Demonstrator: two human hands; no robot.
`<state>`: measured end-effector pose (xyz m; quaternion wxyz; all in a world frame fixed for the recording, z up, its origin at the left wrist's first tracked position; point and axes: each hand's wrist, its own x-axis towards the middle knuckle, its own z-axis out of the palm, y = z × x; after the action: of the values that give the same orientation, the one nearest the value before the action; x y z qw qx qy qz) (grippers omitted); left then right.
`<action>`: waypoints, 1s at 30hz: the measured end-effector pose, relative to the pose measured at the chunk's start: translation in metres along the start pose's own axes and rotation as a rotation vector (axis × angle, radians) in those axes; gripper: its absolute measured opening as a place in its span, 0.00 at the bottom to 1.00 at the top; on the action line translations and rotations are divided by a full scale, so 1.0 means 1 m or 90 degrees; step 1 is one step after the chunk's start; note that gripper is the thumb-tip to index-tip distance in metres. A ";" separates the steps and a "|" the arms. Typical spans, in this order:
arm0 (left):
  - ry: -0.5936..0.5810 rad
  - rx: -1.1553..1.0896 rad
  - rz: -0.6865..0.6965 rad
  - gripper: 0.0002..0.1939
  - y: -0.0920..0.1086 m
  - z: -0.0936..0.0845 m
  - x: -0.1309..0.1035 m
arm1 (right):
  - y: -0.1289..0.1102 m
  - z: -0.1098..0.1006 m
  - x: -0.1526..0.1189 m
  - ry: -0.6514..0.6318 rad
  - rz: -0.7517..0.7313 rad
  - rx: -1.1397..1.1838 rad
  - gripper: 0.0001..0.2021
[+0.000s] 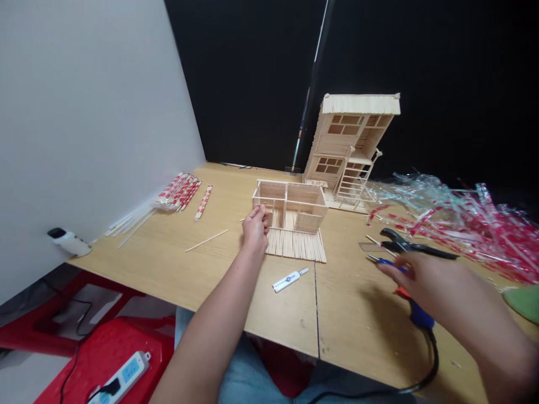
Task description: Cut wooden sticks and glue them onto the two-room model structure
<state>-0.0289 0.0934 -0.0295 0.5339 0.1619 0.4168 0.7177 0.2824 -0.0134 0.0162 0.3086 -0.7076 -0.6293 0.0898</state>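
A small roofless house model of thin wooden sticks stands mid-table, its slatted floor reaching out in front. At its left front corner, my left hand has its fingers closed on the frame. My right hand, smeared by motion, is over a blue glue gun with an orange trigger and black cord. Whether its fingers grip the gun is unclear. A thin stick runs toward the right fingers, its far end hidden. Black-handled pliers lie just beyond this hand.
A taller stick house stands behind. Crumpled red and clear wrappers spread at right, near a green object. Wrapped chopsticks and a loose stick lie left. A white cutter-like tool is in front.
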 end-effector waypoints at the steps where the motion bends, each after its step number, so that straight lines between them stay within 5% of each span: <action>1: -0.001 -0.001 0.000 0.13 0.000 0.000 0.000 | -0.028 0.003 0.005 -0.042 -0.097 -0.110 0.13; 5: -0.005 -0.005 0.002 0.12 0.000 0.000 0.000 | -0.124 0.045 0.031 -0.125 -0.441 -0.103 0.09; 9: -0.010 -0.017 0.006 0.11 -0.001 0.000 0.001 | -0.170 0.106 0.057 0.044 -0.583 -0.146 0.13; 12: -0.012 -0.023 0.006 0.12 -0.003 -0.002 0.004 | -0.185 0.138 0.071 0.132 -0.613 -0.139 0.10; 15: -0.011 -0.024 0.006 0.14 -0.006 -0.003 0.007 | -0.196 0.152 0.076 0.135 -0.616 -0.140 0.09; 30: 0.004 -0.023 0.011 0.10 -0.008 -0.002 0.010 | -0.207 0.150 0.070 0.054 -0.614 -0.178 0.12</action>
<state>-0.0288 0.1019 -0.0390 0.5293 0.1537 0.4040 0.7301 0.0451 0.1050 0.0291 0.2423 -0.3740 -0.8775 -0.1773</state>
